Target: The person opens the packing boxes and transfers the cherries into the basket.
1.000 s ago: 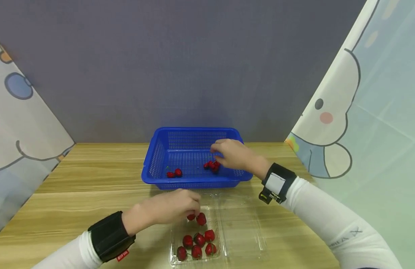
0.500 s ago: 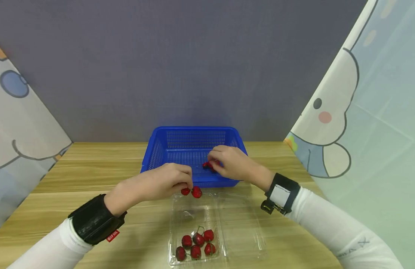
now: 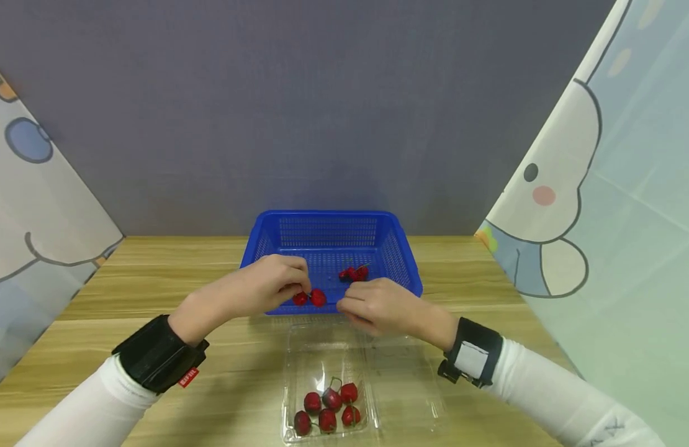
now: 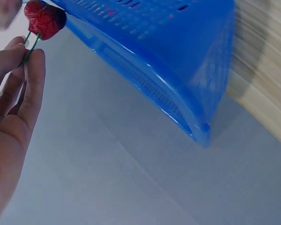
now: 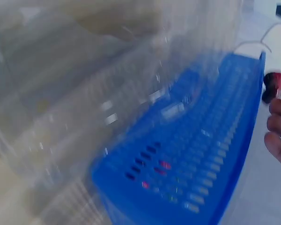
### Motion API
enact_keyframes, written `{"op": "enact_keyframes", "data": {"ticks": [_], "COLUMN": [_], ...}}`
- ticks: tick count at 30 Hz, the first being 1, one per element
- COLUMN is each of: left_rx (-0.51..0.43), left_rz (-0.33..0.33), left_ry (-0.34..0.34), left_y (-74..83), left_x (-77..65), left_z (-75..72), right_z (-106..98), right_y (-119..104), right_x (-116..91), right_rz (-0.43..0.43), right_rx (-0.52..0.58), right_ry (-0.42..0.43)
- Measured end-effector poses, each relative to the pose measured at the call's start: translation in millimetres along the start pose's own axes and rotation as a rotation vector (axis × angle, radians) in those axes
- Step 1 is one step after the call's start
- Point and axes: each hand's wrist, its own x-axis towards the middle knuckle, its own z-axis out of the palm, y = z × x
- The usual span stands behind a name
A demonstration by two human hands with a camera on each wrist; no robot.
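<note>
My left hand (image 3: pixel 274 282) pinches green stems between thumb and fingers, with a pair of red cherries (image 3: pixel 318 298) hanging from them at the front rim of the blue basket (image 3: pixel 413 282). One of these cherries (image 4: pixel 46 19) shows close up beside the basket in the left wrist view. Just right of the pair, my right hand (image 3: pixel 380 307) is over the basket's front rim, fingers loosely bent and no fruit seen in them. Its fingers (image 5: pixel 278 124) appear at the edge of the right wrist view. Behind it, a small cluster of cherries (image 3: pixel 354 274) lies in the basket.
A clear plastic clamshell box (image 3: pixel 287 372) lies opened in front of the basket, its lid (image 3: pixel 406 379) spread to the right. Several cherries (image 3: pixel 327 420) sit in its near end. A grey wall (image 3: pixel 344 112) rises behind the wooden table (image 3: pixel 171 273).
The left hand lifts the cherry pair out of the box and carries it forward to the basket. My right hand withdraws from the cluster toward the front rim, leaving the cluster in the basket.
</note>
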Motion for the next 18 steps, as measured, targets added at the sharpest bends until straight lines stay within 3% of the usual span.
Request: {"op": "enact_keyframes", "data": {"ticks": [8, 12, 18], "left_rx": [0.017, 0.051, 0.078], "left_rz": [-0.037, -0.064, -0.100], "left_ry": [0.029, 0.038, 0.027], "left_y": [-10.6, -17.3, -32.1], "left_x": [0.8, 1.9, 0.9], "left_z": [0.5, 1.8, 4.6], "right_z": [11, 11, 13], "right_y": [-29, -41, -56], "right_x": [0, 1, 4], "right_rz": [-0.048, -0.049, -0.034], "right_rx": [0.094, 0.162, 0.165], "right_ry": [-0.092, -0.191, -0.328]}}
